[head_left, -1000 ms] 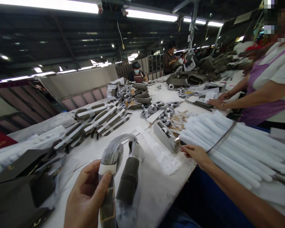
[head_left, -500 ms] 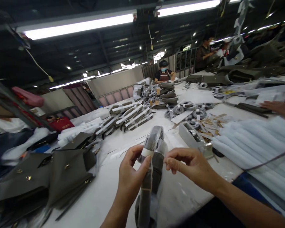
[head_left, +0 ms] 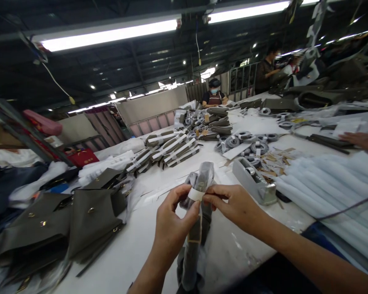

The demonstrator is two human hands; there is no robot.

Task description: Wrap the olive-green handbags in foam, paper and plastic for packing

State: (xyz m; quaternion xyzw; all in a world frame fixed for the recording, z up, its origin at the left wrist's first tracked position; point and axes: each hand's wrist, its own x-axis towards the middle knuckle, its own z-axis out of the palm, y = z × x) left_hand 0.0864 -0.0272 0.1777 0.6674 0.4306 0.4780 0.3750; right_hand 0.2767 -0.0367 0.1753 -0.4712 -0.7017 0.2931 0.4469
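My left hand point(head_left: 171, 222) grips a folded olive-grey strap point(head_left: 199, 228) wrapped in clear film, held upright over the white table point(head_left: 141, 241). A pale band of tape point(head_left: 196, 194) circles the strap near its top. My right hand point(head_left: 233, 206) pinches that band from the right, fingers closed on it. Both thumbs meet at the tape. The lower end of the strap hangs below my hands towards the table edge.
A grey tape dispenser point(head_left: 254, 180) stands right of my hands, beside white foam tubes point(head_left: 331, 183). Olive bags point(head_left: 64, 220) lie at the left. Wrapped strap bundles point(head_left: 168, 149) and tape rolls point(head_left: 248, 143) fill the middle. Another person's hand point(head_left: 360, 140) rests at far right; a masked worker point(head_left: 214, 94) sits far back.
My right hand left the foam tubes and came to the strap, closing on the tape band. The view swung left, and the strap stands more upright between both hands.
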